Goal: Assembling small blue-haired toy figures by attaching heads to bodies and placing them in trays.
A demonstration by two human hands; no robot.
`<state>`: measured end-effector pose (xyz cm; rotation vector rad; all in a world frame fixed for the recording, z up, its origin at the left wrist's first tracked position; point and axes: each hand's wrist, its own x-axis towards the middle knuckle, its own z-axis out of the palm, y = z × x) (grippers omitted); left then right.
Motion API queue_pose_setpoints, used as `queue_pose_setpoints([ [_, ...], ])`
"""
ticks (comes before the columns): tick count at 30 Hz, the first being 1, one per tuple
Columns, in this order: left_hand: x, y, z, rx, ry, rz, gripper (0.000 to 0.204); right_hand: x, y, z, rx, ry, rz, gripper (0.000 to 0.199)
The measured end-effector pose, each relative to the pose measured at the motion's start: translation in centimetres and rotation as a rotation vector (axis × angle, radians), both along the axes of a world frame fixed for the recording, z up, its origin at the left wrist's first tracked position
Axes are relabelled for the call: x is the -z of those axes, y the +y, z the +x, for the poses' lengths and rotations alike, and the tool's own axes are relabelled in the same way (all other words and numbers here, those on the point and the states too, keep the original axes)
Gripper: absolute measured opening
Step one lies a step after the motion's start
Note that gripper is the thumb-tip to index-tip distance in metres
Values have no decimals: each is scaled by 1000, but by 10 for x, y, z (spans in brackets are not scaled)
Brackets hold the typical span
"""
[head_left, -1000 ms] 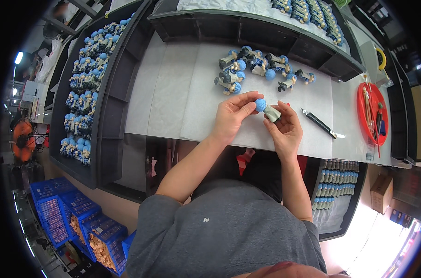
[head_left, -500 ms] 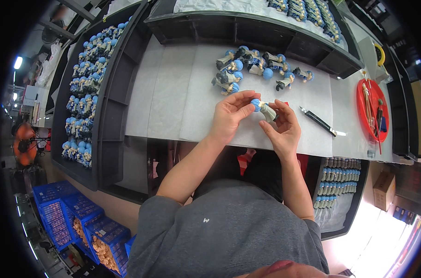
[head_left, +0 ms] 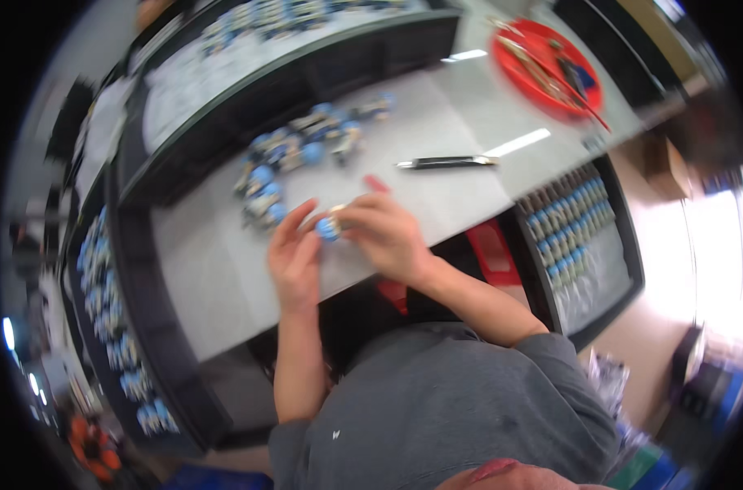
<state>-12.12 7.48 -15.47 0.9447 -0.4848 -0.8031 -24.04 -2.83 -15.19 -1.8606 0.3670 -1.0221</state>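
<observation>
Between my hands is a small figurine (head_left: 328, 229) with a ribbed blue head; its pale body is mostly covered by fingers. My right hand (head_left: 389, 237) pinches the body. Fingertips of my left hand (head_left: 295, 260) are at the blue head, closed against it, though motion blurs the contact. Just beyond, a loose cluster of similar blue-headed figurines (head_left: 263, 189) lies on the white sheet (head_left: 216, 278). A black-handled craft knife (head_left: 446, 162) rests to the right of them, and a small red piece (head_left: 376, 184) lies behind my right hand.
Dark trays of figurines stand at the far side (head_left: 290, 57), at the left (head_left: 147, 327) and low at the right (head_left: 624, 245). A round red dish (head_left: 543, 69) at far right holds brushes and slim tools. A red stool (head_left: 495, 249) shows beneath the table edge.
The whole view has swung rightward and blurred. The figurine has turned so its blue head points nearer to me, and my right hand now covers more of its body.
</observation>
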Motion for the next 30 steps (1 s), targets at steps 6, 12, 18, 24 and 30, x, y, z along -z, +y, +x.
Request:
queue_pose_setpoints([
  [6, 4, 1, 5, -42, -106, 141, 25, -17, -58, -112, 510, -73, -29, 33],
  [12, 9, -1, 6, -25, -111, 162, 23, 80, -121, -317, 1305, 178, 119, 24],
  [18, 14, 1, 11, 12, -171, 193, 22, 182, -113, -444, 1603, 638, 191, 24],
  [24, 9, 1, 10, -54, -199, 221, 22, 189, -128, -430, 1490, 650, 278, 23],
  [30, 5, 8, 6, -164, -221, 291, 23, 223, -139, -447, 1354, 718, 332, 27],
])
